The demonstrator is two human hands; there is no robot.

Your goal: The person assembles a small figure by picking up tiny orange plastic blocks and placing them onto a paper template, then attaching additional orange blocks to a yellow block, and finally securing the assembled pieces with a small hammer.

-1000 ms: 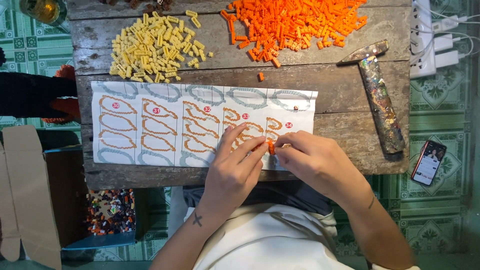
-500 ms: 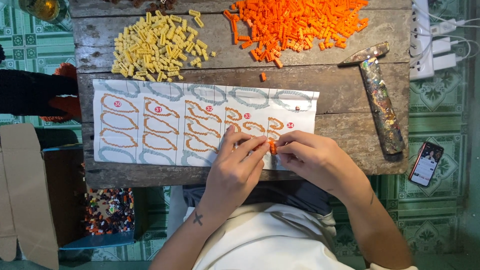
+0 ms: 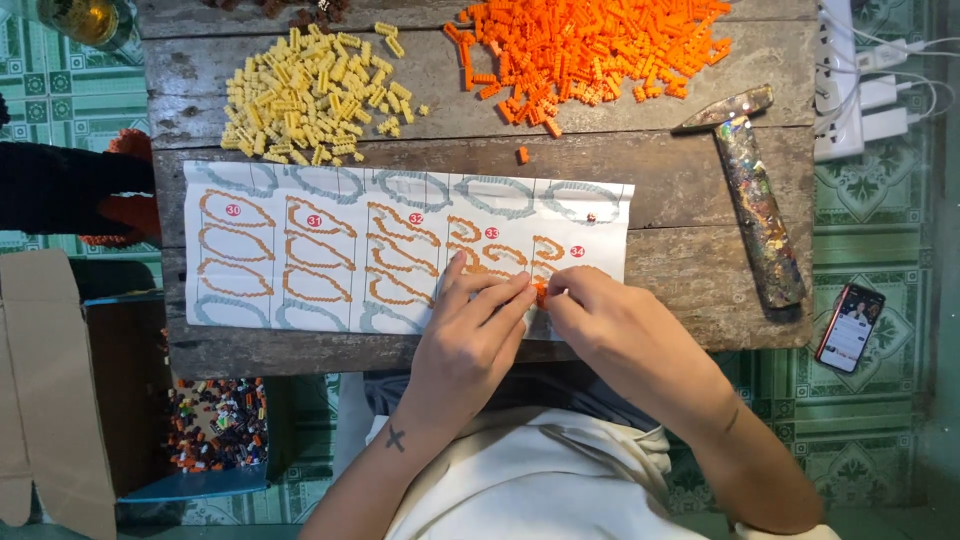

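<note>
Pressing a small orange brick (image 3: 540, 291) onto the paper template (image 3: 330, 250), the person is bringing both hands together at the sheet's near right corner. The left hand (image 3: 470, 335) is lying flat on the paper with its fingertips closed against the brick, and the right hand (image 3: 610, 325) is pinching it from the other side. Judging by the outlines, the left shapes are filled in orange and the right ones are only part done, so this looks like mid-work on one of those. The next piece is probably calling for a reach across the counter (image 3: 680, 270) to the orange pile (image 3: 600, 50). The yellow pile (image 3: 310, 95) is sitting well apart; the hammer (image 3: 755, 200) and phone (image 3: 850, 327) are lying to the right, not in the way.
</note>
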